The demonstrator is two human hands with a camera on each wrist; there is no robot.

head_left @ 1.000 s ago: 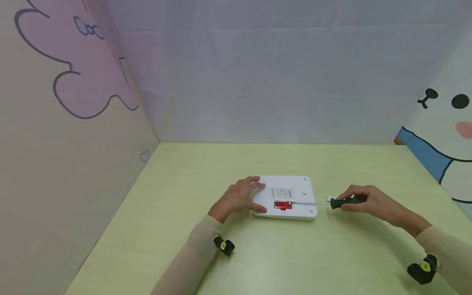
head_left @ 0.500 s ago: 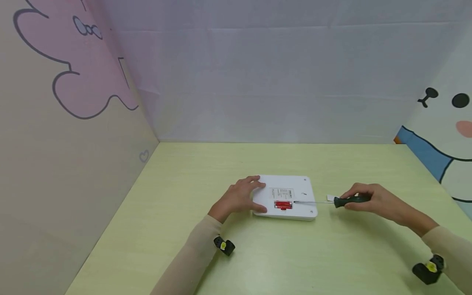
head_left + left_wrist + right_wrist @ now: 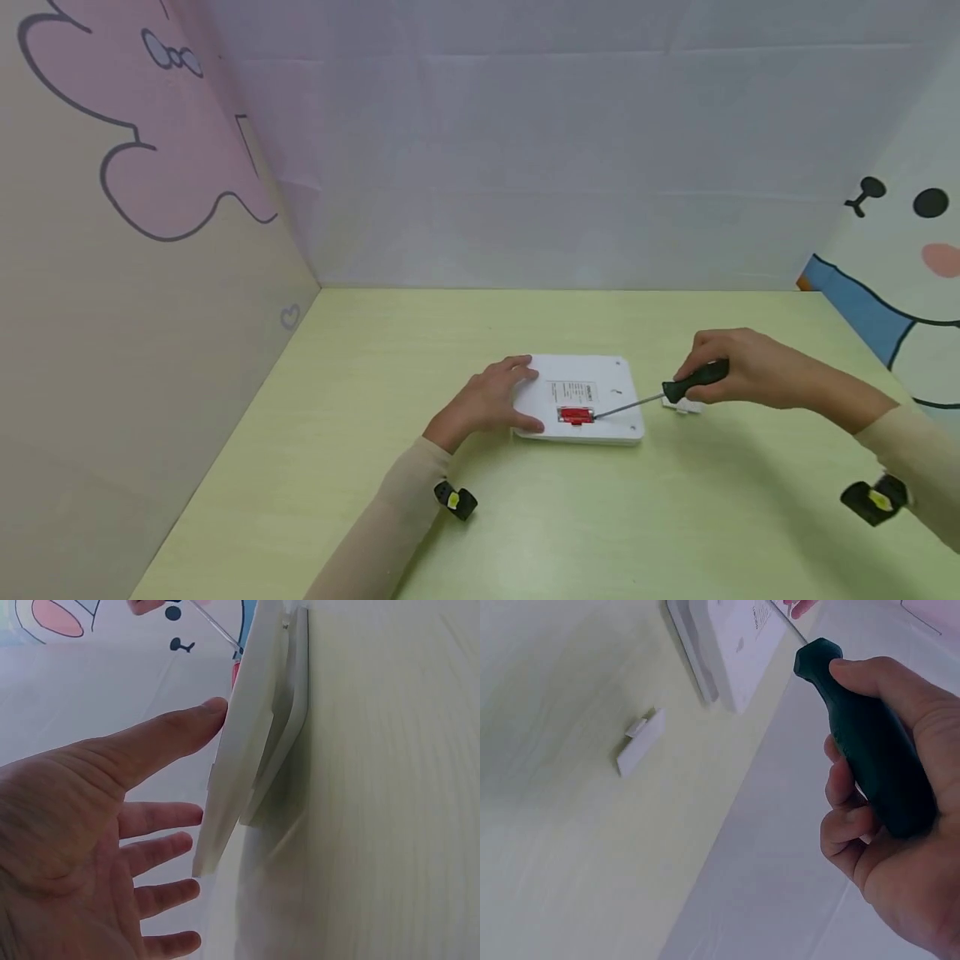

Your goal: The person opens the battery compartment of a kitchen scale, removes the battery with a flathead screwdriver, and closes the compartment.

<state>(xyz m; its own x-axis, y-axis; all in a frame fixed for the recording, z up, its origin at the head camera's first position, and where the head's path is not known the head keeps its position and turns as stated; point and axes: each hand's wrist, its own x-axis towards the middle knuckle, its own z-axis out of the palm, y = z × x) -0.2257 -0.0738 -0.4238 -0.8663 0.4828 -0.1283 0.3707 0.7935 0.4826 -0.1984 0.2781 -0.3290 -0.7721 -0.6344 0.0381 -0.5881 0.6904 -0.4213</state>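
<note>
A flat white device lies on the table with its labelled back up. Red batteries show in its uncovered battery compartment. My left hand rests on the device's left end, fingers spread toward the far side and thumb near the front. The left wrist view shows the thumb against the edge, the other fingers fairly straight. My right hand grips the dark green handle of a screwdriver. Its shaft slants down leftward, its tip right at the compartment's right end.
A small white battery cover lies on the table to the right of the device, partly below the screwdriver handle in the head view. Walls with cartoon drawings stand at left and right, and a plain pale wall is behind.
The screwdriver tip first drew back slightly to the right, then returned to the compartment's right end. My right hand has risen, tilting the shaft more steeply. The left hand keeps its place.
</note>
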